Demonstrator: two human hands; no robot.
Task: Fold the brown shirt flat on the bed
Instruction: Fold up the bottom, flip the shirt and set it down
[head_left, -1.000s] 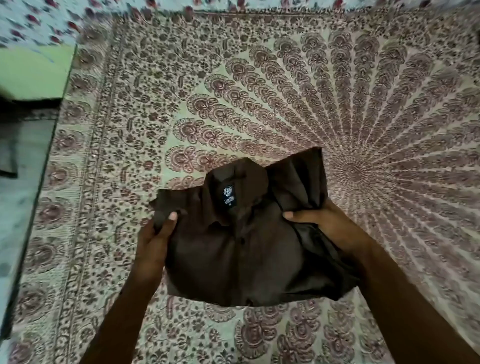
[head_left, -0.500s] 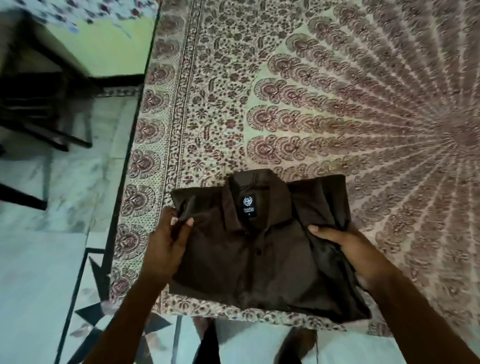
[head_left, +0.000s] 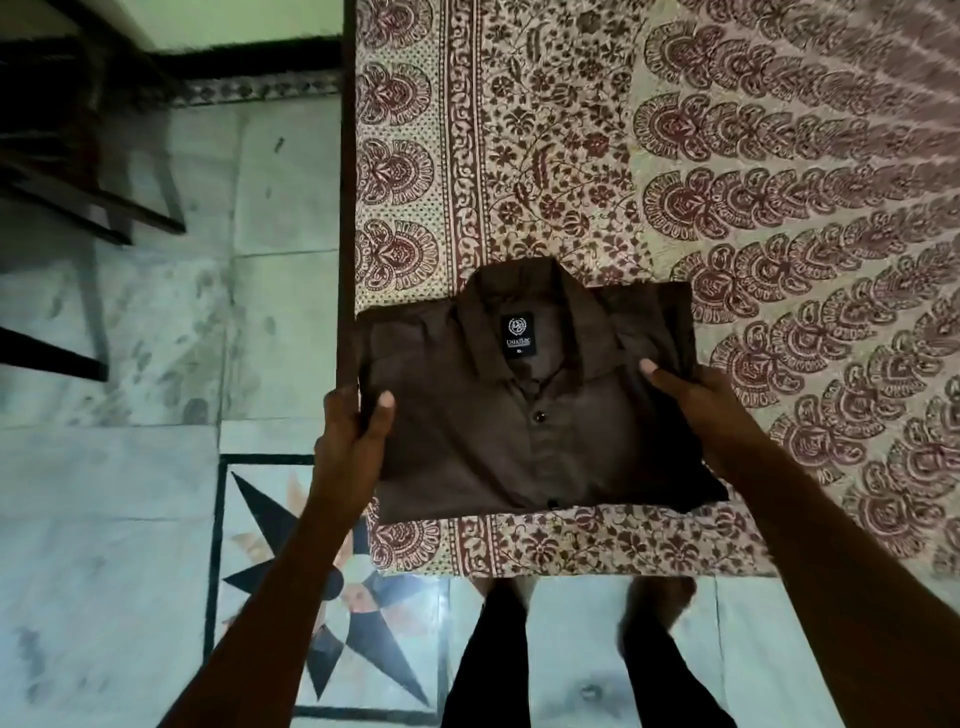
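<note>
Folding is finishing: left hand (head_left: 352, 448) and right hand (head_left: 710, 415) are pinching the brown shirt's (head_left: 493, 426) sides, next likely needing release and smoothing on the bed (head_left: 571, 156).

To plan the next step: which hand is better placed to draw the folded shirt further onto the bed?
Probably the right hand: it holds the shirt on the side over the bed, so it can pull inward. The left hand holds the side at the bed's edge, above the floor.
</note>
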